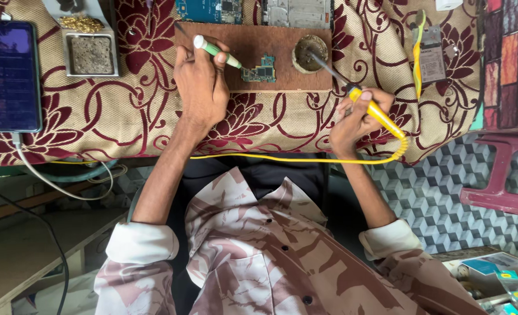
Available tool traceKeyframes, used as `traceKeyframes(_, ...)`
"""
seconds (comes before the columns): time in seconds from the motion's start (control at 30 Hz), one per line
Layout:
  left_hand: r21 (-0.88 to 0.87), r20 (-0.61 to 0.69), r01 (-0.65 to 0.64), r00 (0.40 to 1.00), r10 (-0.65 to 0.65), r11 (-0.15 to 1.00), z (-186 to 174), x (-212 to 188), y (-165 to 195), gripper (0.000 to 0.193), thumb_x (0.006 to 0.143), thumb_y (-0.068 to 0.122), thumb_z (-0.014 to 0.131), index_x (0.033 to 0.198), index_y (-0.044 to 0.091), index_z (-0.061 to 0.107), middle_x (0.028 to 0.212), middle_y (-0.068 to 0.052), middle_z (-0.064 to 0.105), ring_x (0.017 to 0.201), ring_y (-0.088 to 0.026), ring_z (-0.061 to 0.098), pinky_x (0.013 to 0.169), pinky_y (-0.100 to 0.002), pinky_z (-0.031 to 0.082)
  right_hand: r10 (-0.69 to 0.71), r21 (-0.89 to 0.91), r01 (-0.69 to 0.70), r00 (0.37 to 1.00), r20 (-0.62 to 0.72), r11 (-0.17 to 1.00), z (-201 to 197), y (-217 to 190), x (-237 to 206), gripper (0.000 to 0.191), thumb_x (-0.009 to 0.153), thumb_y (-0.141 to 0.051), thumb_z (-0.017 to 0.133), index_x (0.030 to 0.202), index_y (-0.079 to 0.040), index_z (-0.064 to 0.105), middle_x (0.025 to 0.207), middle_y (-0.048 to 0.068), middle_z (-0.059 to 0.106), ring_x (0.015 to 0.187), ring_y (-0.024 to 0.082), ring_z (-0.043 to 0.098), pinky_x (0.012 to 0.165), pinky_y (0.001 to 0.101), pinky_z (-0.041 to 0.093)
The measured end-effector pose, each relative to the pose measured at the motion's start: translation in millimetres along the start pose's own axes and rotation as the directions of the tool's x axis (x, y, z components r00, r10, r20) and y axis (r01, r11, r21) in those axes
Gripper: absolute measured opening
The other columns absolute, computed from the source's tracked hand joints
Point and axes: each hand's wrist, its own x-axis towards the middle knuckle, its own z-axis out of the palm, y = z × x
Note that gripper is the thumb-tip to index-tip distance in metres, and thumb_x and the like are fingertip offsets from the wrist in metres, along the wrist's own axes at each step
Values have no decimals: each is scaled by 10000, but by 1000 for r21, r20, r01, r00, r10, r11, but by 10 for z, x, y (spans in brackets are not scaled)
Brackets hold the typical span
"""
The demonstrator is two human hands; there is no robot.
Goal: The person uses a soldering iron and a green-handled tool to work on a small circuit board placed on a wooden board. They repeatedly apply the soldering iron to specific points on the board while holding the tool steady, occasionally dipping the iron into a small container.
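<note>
My left hand (200, 87) grips a green-and-white handled tool (215, 51). Its tip touches a small green circuit board (260, 70) that lies on a brown wooden board (282, 79). My right hand (358, 119) holds a yellow soldering iron (378, 114) whose thin metal tip reaches into a round tin (309, 53) on the same board. The iron's yellow cord (282, 158) runs left along the table's front edge.
A dark phone (9, 76) with a white cable lies at the far left, beside a metal tray (91, 53) holding a sponge and brass wool. Larger circuit boards (253, 10) sit at the back. A phone part (429, 55) lies at right, and a pink stool (501, 175) stands below it.
</note>
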Motion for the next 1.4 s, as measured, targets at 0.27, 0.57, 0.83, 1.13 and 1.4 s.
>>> traceKeyframes(0.27,-69,-110,26,993,-33,997,-10,-34,-52,336,1164,262,290,1116,54,550,807,-58,613,768,-184,354,831,-390,329,58,43,-61,997,49,997,21,-24,-27,273,1149,-291,529,1123,-31,450,760,70,509,587,136,519,468,227,373)
traceKeyframes(0.57,-202,94,19,996,0,979,-105,38,88,393,1178,354,300,1191,64,564,905,-6,691,941,-111,495,981,-431,261,64,111,-61,998,-21,992,67,46,-19,249,1150,-265,533,1129,-31,452,763,81,540,585,135,520,496,240,409)
traceKeyframes(0.83,-45,174,-162,970,167,986,-131,58,234,251,1160,196,395,1160,33,585,1014,4,755,1203,-243,427,1000,-487,202,-143,-169,181,967,211,969,59,-37,-73,198,1135,-205,534,1179,-13,510,850,100,620,694,144,580,588,271,471)
traceKeyframes(1.13,34,-61,41,997,-39,999,-425,-48,102,251,1150,235,373,1205,76,559,968,-27,697,1128,-192,441,1009,-460,220,-255,-255,344,911,325,904,29,-209,1,163,1148,-179,507,1173,-18,504,895,127,628,743,171,616,655,321,515)
traceKeyframes(1.4,125,-186,140,976,-115,982,-262,146,27,250,1133,238,374,1218,55,522,818,51,715,1089,-213,407,944,-441,230,-121,76,110,979,166,991,137,-64,-54,164,1184,-176,428,1257,-30,417,907,137,596,686,147,544,639,250,473)
